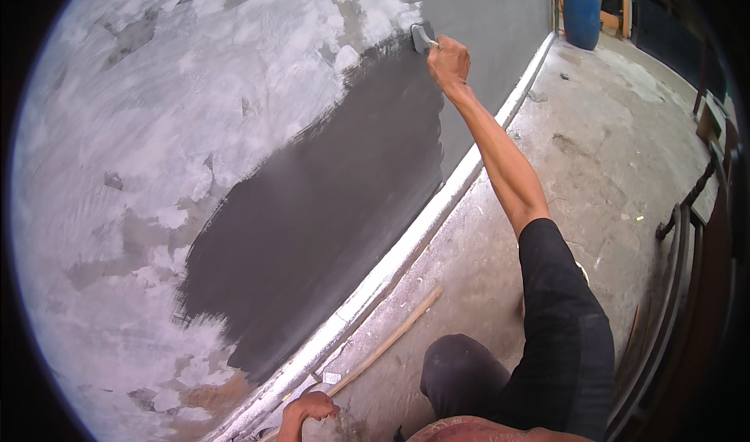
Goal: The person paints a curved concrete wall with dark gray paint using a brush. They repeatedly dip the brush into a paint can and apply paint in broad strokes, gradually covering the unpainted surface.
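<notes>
Reaching far forward, my right hand (448, 61) is closed round the handle of a paintbrush (423, 37). The brush head lies against the wall (156, 130), at the upper end of a wide dark grey painted patch (320, 200). Around the patch's left side the wall is whitish and blotchy; beyond its right side it is smooth mid-grey. My left hand (314, 405) is low near the wall's foot, its fingers curled closed. What it holds, if anything, is hidden. A long wooden stick (398, 329) lies on the ground and runs close by that hand.
A white-splashed ledge (391, 274) runs along the wall's foot. Rough concrete ground (601, 130) stretches to the right. At the far end stands a blue barrel (581, 12). A dark metal railing (664, 286) curves along the right side. My bent knee (461, 372) is near the stick.
</notes>
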The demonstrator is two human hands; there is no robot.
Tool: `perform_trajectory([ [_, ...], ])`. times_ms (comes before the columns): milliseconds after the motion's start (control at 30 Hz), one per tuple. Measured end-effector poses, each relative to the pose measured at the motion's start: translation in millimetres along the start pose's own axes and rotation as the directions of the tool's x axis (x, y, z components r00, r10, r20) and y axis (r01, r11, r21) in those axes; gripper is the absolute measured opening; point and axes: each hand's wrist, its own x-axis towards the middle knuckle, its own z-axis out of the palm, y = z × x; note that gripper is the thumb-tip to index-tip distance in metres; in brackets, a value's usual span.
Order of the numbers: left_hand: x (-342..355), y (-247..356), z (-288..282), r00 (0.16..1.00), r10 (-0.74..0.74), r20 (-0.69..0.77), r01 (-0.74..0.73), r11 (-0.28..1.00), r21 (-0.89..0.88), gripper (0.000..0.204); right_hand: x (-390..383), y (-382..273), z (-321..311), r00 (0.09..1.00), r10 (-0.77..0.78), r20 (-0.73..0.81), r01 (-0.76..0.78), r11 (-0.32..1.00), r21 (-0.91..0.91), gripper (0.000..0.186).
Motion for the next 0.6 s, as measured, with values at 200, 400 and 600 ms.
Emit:
perform_trajectory([
  [200,10,-5,9,0.999,0.047,0.008,-0.047,0.999,0.025,0.042,-108,-130,-75,0.970,-0.235,0.055,0.173,0.835,0.523,0.011],
  [400,6,5,9,0.998,0.002,-0.065,-0.005,0.999,-0.047,0.039,-96,-119,-89,0.890,-0.262,0.374,-0.047,0.762,0.646,0.012],
  [600,4,2,13,0.994,0.040,-0.103,-0.042,0.999,-0.021,0.034,-7,-2,-38,0.991,-0.084,0.101,0.066,0.984,0.163,0.022],
])
